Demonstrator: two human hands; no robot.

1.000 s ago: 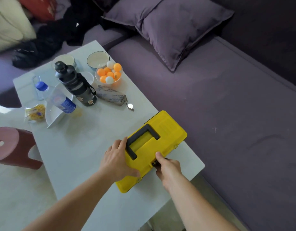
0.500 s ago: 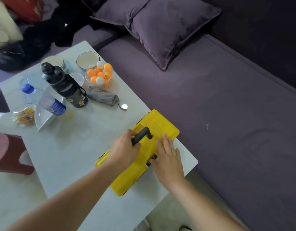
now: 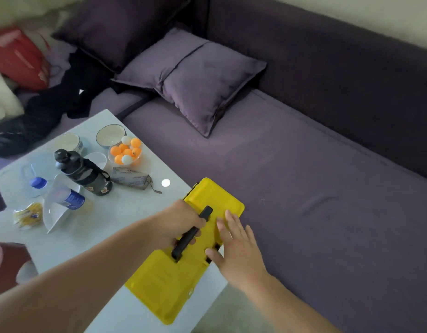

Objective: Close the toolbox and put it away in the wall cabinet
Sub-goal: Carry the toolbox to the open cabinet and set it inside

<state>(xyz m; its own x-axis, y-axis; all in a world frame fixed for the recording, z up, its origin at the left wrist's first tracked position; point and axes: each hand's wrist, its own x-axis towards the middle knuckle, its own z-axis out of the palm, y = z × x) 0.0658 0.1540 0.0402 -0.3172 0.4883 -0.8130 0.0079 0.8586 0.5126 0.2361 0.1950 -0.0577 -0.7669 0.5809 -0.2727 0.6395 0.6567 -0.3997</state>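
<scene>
The yellow toolbox (image 3: 169, 282) lies with its lid down at the near right corner of the pale table (image 3: 107, 227). Its black handle (image 3: 192, 233) stands raised off the lid. My left hand (image 3: 179, 221) is wrapped around that handle. My right hand (image 3: 234, 246) rests flat with fingers spread on the lid's right side, by the black latch. No wall cabinet is in view.
Farther back on the table stand a black flask (image 3: 84, 173), plastic water bottles (image 3: 66, 199), bowls, a bowl of orange and white balls (image 3: 126, 151) and a grey pouch (image 3: 131, 179). A purple sofa (image 3: 303, 188) with cushions runs along the right. A red stool (image 3: 6, 263) sits at the left.
My left hand went from resting on the lid to gripping the handle and raising it. My right hand left the latch and spread flat on the lid. The view tilted up.
</scene>
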